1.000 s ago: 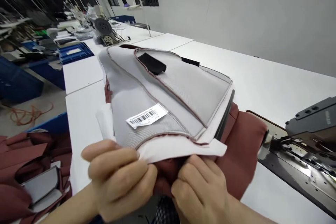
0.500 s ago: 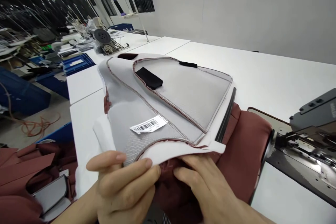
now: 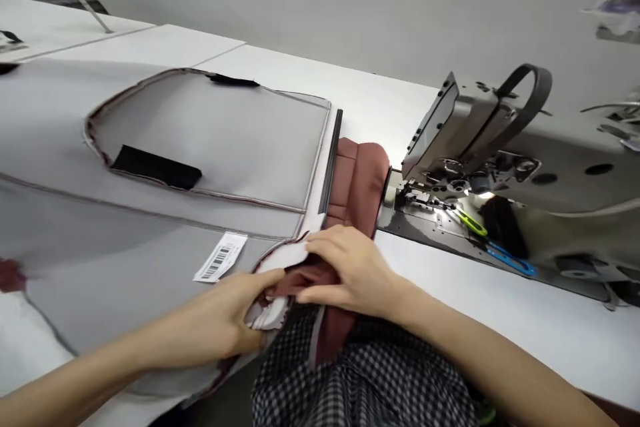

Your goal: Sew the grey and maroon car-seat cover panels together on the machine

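Note:
A large seat cover (image 3: 150, 227), grey backing side up, lies across the white table, with seams, two black strips and a white barcode label (image 3: 221, 257) on it. At its near curved edge my left hand (image 3: 225, 320) pinches the pale, red-trimmed border. Just to the right, my right hand (image 3: 355, 270) grips the same edge, fingers over a fold of dark red fabric. Red cover material (image 3: 363, 180) shows beyond the black edging strip (image 3: 333, 160). Part of the fabric between the hands is hidden by the fingers.
An industrial sewing machine (image 3: 500, 147) stands at the right. Yellow-green thread snips (image 3: 470, 220) and a blue pair (image 3: 510, 258) lie on its bed. A thin stand pole (image 3: 83, 0) rises from the white table (image 3: 135, 40). Checked cloth (image 3: 350, 380) covers my lap.
The view has swung right, bringing the sewing machine fully in. My left hand has turned over and now pinches the border beside the right hand, which has come up over the edge.

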The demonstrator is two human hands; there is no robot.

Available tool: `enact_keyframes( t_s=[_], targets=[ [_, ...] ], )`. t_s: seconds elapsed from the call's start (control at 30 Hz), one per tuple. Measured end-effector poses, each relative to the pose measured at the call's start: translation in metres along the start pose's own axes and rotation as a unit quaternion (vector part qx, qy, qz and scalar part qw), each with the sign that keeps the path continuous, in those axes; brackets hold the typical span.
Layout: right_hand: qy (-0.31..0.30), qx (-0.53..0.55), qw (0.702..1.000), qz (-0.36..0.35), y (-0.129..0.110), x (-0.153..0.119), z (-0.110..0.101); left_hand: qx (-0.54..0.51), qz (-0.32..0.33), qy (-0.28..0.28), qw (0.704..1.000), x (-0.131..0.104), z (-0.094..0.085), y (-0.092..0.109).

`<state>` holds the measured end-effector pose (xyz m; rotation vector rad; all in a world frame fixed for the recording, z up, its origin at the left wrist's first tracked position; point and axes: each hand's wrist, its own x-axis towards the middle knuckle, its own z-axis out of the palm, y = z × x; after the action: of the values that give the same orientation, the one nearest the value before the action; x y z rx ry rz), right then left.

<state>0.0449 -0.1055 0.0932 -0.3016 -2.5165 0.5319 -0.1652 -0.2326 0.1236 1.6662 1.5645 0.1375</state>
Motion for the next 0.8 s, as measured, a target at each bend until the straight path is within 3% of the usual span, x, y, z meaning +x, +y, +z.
enact_keyframes(
  t_s=[0.07, 0.1, 0.13, 0.2, 0.27, 0.33, 0.47, 0.6, 0.67, 0.73, 0.8],
  targets=[
    [0.057, -0.012, 0.996, 0.068, 0.008, -0.042, -0.027, -0.017, 0.001, -0.082, 0.997, 0.008, -0.009, 0.011],
    [0.101, -0.078, 0.984, 0.125, 0.016, -0.066, -0.042, -0.013, 0.001, -0.130, 0.991, 0.012, -0.014, 0.017],
    [0.142, -0.160, 0.951, 0.223, 0.027, -0.092, -0.056, -0.009, 0.001, -0.176, 0.984, 0.018, -0.018, 0.021],
    [0.174, -0.242, 0.907, 0.298, 0.053, -0.139, -0.081, -0.024, 0.020, -0.240, 0.970, 0.028, -0.024, 0.026],
    [0.091, -0.359, 0.867, 0.333, 0.079, -0.174, -0.098, -0.066, 0.047, -0.264, 0.961, 0.037, -0.024, 0.024],
    [0.051, -0.410, 0.832, 0.370, 0.097, -0.191, -0.107, -0.119, 0.038, -0.277, 0.953, 0.041, -0.021, 0.020],
    [0.050, -0.374, 0.783, 0.494, 0.110, -0.181, -0.120, -0.186, 0.018, -0.304, 0.934, 0.040, -0.013, 0.010],
    [0.012, -0.258, 0.706, 0.660, 0.107, -0.148, -0.131, -0.145, 0.057, -0.285, 0.946, 0.036, -0.009, 0.007],
    [-0.051, -0.288, 0.690, 0.662, 0.101, -0.134, -0.134, -0.087, 0.072, -0.244, 0.963, 0.034, -0.006, 0.009],
    [-0.117, -0.355, 0.656, 0.656, 0.090, -0.126, -0.139, -0.028, 0.084, -0.198, 0.976, 0.030, -0.003, 0.012],
    [-0.122, -0.384, 0.635, 0.659, 0.069, -0.125, -0.146, 0.001, 0.086, -0.170, 0.982, 0.027, 0.001, 0.014]
  ],
)
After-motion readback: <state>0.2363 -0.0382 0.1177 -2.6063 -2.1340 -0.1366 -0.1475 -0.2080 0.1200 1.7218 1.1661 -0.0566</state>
